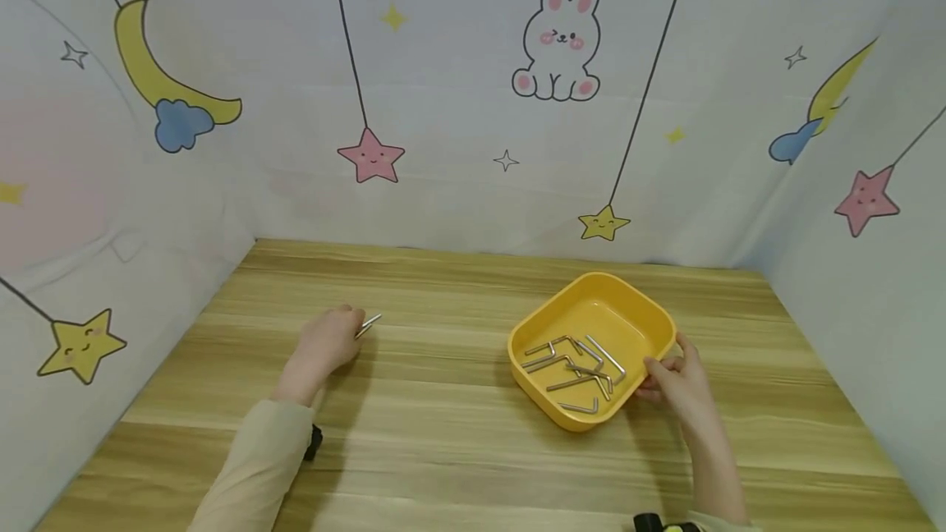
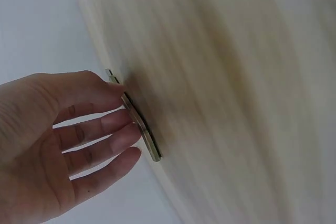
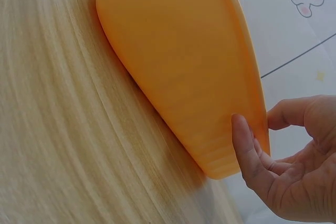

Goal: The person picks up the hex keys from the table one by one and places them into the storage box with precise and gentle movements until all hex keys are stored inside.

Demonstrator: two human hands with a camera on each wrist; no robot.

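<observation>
On the left of the table, my left hand (image 1: pixel 325 347) pinches hex keys (image 2: pixel 140 124) between thumb and fingertips, just over the wood in the left wrist view. Their ends (image 1: pixel 369 324) poke out past the fingers; I cannot tell exactly how many there are. My right hand (image 1: pixel 687 392) grips the right side of a yellow plastic tray (image 1: pixel 628 320), with the thumb at the rim and fingers against the outer wall. Several L-shaped metal hex keys (image 1: pixel 608 356) lie loosely inside, mostly toward the near left. The right wrist view shows the tray's outer wall (image 3: pixel 178 51), with its contents hidden.
The wood-grain table (image 1: pixel 429 433) has a stretch of bare surface between the two hands. A white cloth backdrop (image 1: pixel 458 105) with printed stars, moons and a rabbit rises behind the table and along both sides.
</observation>
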